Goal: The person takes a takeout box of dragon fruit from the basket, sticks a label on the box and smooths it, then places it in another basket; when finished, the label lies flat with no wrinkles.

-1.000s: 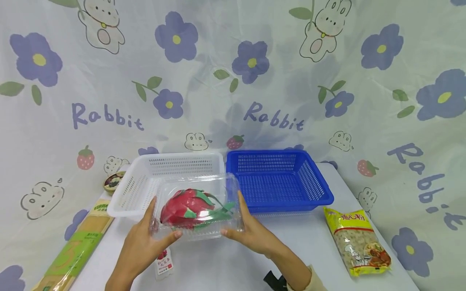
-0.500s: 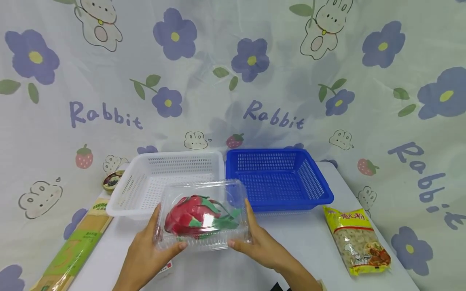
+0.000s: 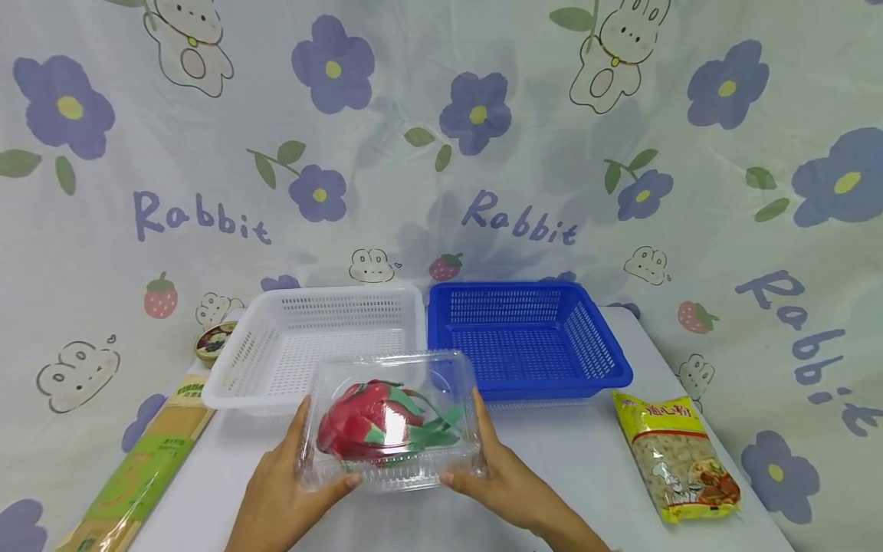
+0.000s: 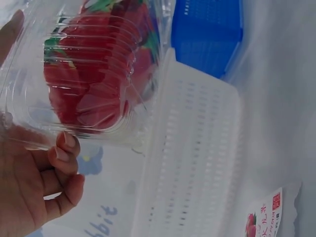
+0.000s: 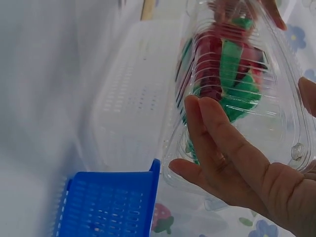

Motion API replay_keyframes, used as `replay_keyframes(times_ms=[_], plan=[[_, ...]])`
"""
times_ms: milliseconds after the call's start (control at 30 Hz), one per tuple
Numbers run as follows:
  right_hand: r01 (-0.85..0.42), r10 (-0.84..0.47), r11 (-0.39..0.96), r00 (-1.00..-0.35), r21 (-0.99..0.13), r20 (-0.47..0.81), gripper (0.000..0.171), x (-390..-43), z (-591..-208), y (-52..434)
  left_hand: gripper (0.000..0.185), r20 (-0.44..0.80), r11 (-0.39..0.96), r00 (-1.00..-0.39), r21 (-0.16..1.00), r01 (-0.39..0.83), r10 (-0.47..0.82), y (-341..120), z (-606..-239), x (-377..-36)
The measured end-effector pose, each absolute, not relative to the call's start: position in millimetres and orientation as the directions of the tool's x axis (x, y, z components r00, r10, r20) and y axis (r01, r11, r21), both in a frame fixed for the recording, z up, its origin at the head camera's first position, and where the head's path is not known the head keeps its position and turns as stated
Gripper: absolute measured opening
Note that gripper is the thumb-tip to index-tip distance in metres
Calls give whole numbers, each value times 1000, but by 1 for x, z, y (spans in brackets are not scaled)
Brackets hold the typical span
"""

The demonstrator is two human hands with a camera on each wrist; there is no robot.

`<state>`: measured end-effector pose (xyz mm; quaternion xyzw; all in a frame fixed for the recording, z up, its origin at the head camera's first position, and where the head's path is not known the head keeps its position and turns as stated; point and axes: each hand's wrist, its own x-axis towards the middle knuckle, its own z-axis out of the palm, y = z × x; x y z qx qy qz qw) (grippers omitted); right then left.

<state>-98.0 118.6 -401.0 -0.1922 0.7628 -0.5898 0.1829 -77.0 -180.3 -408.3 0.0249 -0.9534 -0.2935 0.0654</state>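
One clear container, enclosing one red dragon fruit, is raised above the tabletop, nearer than one white basket (left) and one blue basket (right). Fingers of the left hand and right hand grasp its opposite ends. Right: one yellow bag. Left: one long packet.

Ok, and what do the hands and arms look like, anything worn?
The left hand and right hand are bare: no gloves, rings or markings show. The right forearm is uncovered almost to the picture's edge; any sleeve is too slight to tell.
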Motion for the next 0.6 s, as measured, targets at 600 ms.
replay_keyframes(times_ms=[600], plan=[[47, -524, 217, -837, -975, -157, 102, -81, -408, 130, 124, 40, 803, -997, 595, -25, -61, -172, -420, -64]])
